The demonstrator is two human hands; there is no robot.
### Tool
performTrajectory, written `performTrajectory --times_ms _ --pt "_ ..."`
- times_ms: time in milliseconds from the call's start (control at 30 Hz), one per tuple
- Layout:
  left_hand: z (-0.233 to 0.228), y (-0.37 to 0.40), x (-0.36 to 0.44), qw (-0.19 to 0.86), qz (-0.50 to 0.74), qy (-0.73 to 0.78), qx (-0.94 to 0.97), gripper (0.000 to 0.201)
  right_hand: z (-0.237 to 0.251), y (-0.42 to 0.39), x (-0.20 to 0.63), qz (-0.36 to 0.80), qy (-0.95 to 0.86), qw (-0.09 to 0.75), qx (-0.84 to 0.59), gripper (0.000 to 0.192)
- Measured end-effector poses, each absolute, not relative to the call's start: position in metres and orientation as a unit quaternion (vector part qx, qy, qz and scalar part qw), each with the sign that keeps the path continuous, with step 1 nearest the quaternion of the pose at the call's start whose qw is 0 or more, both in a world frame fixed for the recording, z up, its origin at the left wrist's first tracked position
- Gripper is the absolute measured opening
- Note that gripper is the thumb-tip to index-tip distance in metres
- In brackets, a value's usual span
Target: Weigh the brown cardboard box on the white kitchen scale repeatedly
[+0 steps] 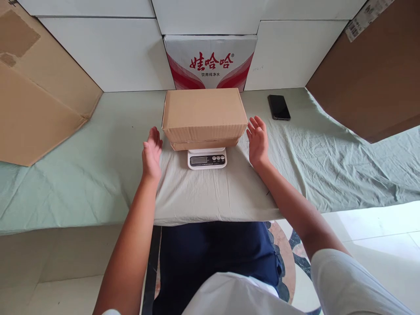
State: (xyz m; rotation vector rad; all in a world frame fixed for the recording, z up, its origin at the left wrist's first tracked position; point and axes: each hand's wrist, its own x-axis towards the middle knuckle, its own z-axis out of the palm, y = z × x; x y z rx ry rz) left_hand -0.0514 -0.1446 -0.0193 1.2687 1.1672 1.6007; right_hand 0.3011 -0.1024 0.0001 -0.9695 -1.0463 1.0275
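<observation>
Brown corrugated-cardboard rectangular box (204, 116) rests atop a white plastic digital scale (209, 159), its near-side display (199, 160) uncovered, presumably for reading. Left hand (152, 153), fingers extended together, holds nothing, just left of the box; right hand (257, 141), fingers loosely parted, grips nothing at the right, contact unclear.

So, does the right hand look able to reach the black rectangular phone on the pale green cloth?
Probably yes: the right hand is open, the phone lies a little beyond it, and only the cloth shows between them.
</observation>
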Motion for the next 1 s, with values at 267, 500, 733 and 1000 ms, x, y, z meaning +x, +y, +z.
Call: performTrajectory --times_ms 267,500,733,1000 --pt "-0.009 -0.140 -0.032 0.406 0.636 0.408 0.514 0.089 0.008 -0.110 0.294 0.457 -0.468 0.637 -0.408 0.068" --pt "-0.002 -0.149 -0.011 0.399 0.623 0.421 0.524 0.090 0.019 -0.131 0.269 0.463 -0.545 0.593 -0.370 0.075" --pt "0.008 -0.149 -0.001 0.392 0.632 0.397 0.537 0.083 0.029 -0.140 0.252 0.441 -0.569 0.596 -0.355 0.072" --pt "0.028 -0.058 -0.019 0.429 0.620 0.432 0.494 0.094 0.042 -0.048 0.244 0.398 -0.582 0.616 -0.350 0.078"
